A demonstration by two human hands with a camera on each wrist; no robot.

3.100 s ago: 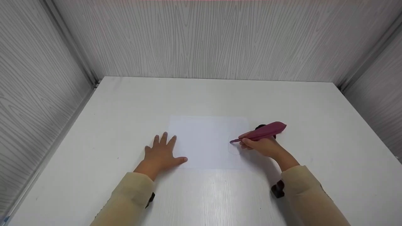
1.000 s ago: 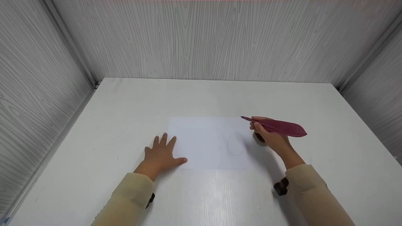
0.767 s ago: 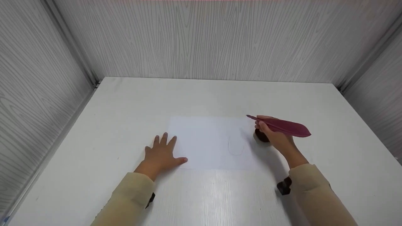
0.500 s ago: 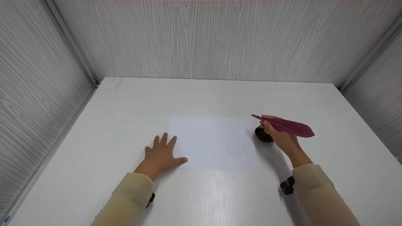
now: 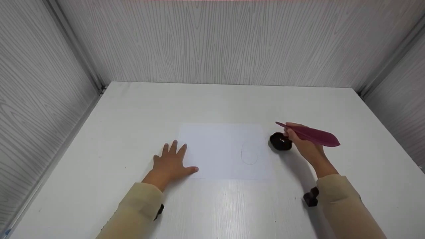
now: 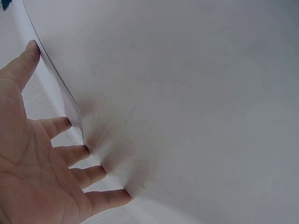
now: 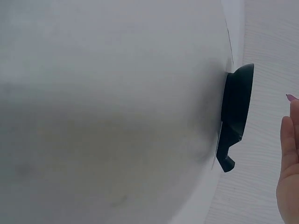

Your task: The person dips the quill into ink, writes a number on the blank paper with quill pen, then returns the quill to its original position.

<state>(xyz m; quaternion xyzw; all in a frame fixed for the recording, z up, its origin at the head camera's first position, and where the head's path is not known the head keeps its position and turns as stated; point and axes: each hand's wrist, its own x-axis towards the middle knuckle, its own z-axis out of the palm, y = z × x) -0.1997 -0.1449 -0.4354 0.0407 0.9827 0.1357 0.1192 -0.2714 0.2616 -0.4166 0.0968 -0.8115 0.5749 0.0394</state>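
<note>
My left hand point(image 5: 171, 164) rests with fingers spread at the left edge of a white sheet of paper point(image 5: 215, 152), its thumb on the lower left corner. In the left wrist view the fingertips point(image 6: 126, 195) are right at the sheet's edge. My right hand point(image 5: 303, 144) pinches a dark red feather pen point(image 5: 317, 135), raised with its tip pointing left, past the sheet's right side. Close below the fingers stands a small black dish point(image 5: 280, 142). The right wrist view shows this dish point(image 7: 238, 100) side-on, with the pen's tip point(image 7: 290, 97) at the right edge.
A thin oval outline point(image 5: 241, 154) is drawn on the right part of the sheet. All this lies on a white table point(image 5: 215, 103), with grey wood-grain panels point(image 5: 212, 39) at the back and both sides.
My right hand has lifted the feather pen off the sheet and moved right, past the black dish, which now shows. The oval line is now in full view. My left hand has stayed put.
</note>
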